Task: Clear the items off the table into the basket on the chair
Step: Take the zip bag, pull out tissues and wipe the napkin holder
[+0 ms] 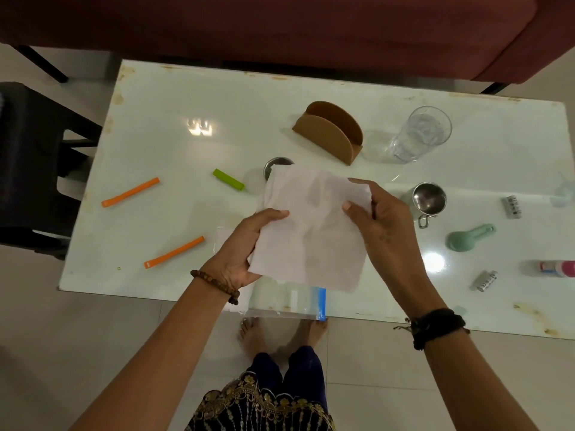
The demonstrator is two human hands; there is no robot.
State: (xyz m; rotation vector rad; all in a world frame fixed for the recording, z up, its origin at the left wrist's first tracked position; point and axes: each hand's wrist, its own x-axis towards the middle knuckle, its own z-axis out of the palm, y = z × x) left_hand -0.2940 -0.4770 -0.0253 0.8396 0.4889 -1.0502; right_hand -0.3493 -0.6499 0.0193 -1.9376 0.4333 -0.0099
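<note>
Both hands hold a white paper napkin [311, 231] above the white table [174, 144]. My left hand [245, 247] grips its lower left edge, and my right hand [382, 222] pinches its upper right corner. A clear zip bag with a blue strip [298, 301] lies under the napkin at the table's near edge. On the table lie two orange clips [130, 192] [174, 252], a green clip [228, 180], a brown napkin holder [329, 132], a drinking glass [417, 135] and a steel mug [427, 199]. A steel cup [277, 164] is partly hidden by the napkin. No basket is visible.
A dark chair [34, 163] stands left of the table. A red sofa [280, 29] runs along the far side. At the right lie a green scoop [466, 237], a pink-and-white bottle [553, 269] and two small staple strips [511, 206] [483, 280]. My feet [280, 331] stand below the table edge.
</note>
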